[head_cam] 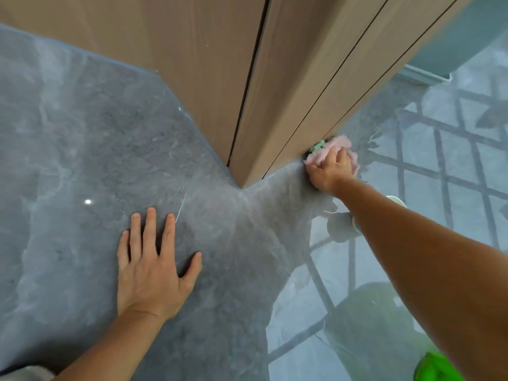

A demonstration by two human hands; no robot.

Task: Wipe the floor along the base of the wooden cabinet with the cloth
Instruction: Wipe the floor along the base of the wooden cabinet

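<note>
Right hand clamped on cloth at cabinet base past its corner, left hand splayed flat on floor; wiping underway, remaining stretch judged undone.

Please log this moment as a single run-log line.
step: wiping along cabinet base | right hand: pressing cloth against wooden cabinet foot | left hand: flat on floor, bracing

Pink, perhaps part-green cloth; tan cabinet; mottled grey floor.
</note>
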